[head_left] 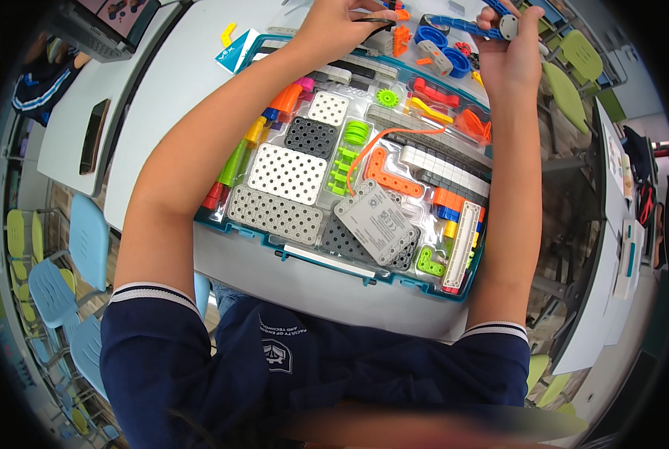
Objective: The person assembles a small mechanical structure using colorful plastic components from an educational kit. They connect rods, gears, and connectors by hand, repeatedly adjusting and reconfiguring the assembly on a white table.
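Note:
Past the far edge of a teal-edged kit tray (327, 263), my left hand (333, 31) is closed in a pinch on a thin black part (378, 21). My right hand (512, 66), at the upper right, is closed around a blue toy beam assembly (469, 28) with a round grey disc (508, 28) at its end. Between the hands lie blue wheel rims (458, 63), a grey connector piece (434, 57) and an upright orange block (401, 40). The top of the frame cuts off part of both hands.
Below my arms, the tray holds white perforated plates (286, 173), an orange angled beam (388, 176) and a grey battery-like box (377, 221) with an orange cable (372, 142). A laptop (110, 34) and a phone (95, 136) are at the left. Blue chairs (89, 239) stand below them.

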The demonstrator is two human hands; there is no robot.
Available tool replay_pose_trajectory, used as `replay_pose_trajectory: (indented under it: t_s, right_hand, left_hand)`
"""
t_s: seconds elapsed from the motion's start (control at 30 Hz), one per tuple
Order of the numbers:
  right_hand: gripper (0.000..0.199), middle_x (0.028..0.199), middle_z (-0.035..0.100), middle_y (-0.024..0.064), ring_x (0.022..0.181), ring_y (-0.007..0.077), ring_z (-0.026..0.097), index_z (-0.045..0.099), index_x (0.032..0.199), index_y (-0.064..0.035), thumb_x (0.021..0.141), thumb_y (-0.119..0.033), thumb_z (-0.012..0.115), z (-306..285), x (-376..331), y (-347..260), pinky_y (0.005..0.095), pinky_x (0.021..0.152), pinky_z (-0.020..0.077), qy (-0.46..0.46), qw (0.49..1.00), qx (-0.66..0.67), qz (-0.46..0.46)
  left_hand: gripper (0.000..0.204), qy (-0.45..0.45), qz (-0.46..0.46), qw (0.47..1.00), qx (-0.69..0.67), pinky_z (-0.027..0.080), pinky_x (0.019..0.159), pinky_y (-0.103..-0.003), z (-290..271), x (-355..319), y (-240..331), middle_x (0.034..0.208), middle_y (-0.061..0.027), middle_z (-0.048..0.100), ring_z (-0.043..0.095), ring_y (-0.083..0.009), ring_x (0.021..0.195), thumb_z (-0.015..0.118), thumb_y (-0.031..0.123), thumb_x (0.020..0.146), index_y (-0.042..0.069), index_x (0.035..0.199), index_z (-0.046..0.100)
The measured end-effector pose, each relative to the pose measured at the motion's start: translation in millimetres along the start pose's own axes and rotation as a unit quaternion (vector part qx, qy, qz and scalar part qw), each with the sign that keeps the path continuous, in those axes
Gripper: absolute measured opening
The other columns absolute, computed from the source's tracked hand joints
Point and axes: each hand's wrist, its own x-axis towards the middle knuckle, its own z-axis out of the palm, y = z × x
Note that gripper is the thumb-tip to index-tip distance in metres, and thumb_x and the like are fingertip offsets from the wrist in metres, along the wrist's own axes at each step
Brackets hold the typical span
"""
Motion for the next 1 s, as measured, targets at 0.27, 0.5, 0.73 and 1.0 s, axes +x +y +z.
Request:
replay_pose_trajectory:
  t_s: [0.27, 0.5, 0.73, 1.0]
  right_hand:
    - [0.036, 0.104, 0.069, 0.0093, 0.095, 0.0162, 0.064, 0.060, 0.128, 0.0020, 0.103, -0.024, 0.066, -23, 19, 4, 0.0314, 0.084, 0.0502, -0.049, 0.997, 0.008, 0.059]
    - [0.018, 0.099, 0.067, 0.0053, 0.088, 0.0137, 0.061, 0.064, 0.107, -0.0052, 0.104, -0.023, 0.064, -19, 15, 1, 0.0258, 0.075, 0.0489, -0.034, 0.995, -0.074, -0.066]
    - [0.037, 0.098, 0.069, 0.0135, 0.095, 0.0212, 0.071, 0.063, 0.106, -0.0018, 0.104, -0.039, 0.060, 12, -9, -10, 0.0412, 0.082, 0.0612, 0.003, 0.996, -0.063, -0.058]
    - [0.033, 0.093, 0.071, 0.0172, 0.060, 0.0279, 0.065, 0.065, 0.103, -0.0015, 0.100, -0.034, 0.066, 24, -22, -25, 0.0354, 0.052, 0.0490, -0.110, 0.732, -0.665, -0.100]
  left_hand:
    - [0.046, 0.003, -0.012, 1.000, 0.024, 0.057, 0.089, -0.030, 3, -1, 5, 0.109, -0.0094, 0.069, 0.070, -0.0179, 0.102, 0.070, 0.003, 0.097, -0.003, 0.139, 0.054]
    - [0.039, -0.004, 0.009, 1.000, 0.009, 0.057, 0.090, -0.030, 1, 1, -2, 0.112, -0.0112, 0.072, 0.069, -0.0161, 0.102, 0.069, 0.001, 0.097, -0.006, 0.134, 0.059]
    - [0.035, 0.001, 0.023, 0.999, -0.044, 0.057, 0.091, -0.030, 2, 1, -7, 0.116, -0.0148, 0.073, 0.070, -0.0163, 0.103, 0.067, -0.004, 0.096, -0.009, 0.131, 0.061]
    - [0.040, 0.001, 0.040, 0.999, -0.018, 0.057, 0.089, -0.029, 2, 1, -4, 0.111, -0.0115, 0.073, 0.070, -0.0152, 0.100, 0.072, 0.005, 0.096, -0.006, 0.133, 0.060]
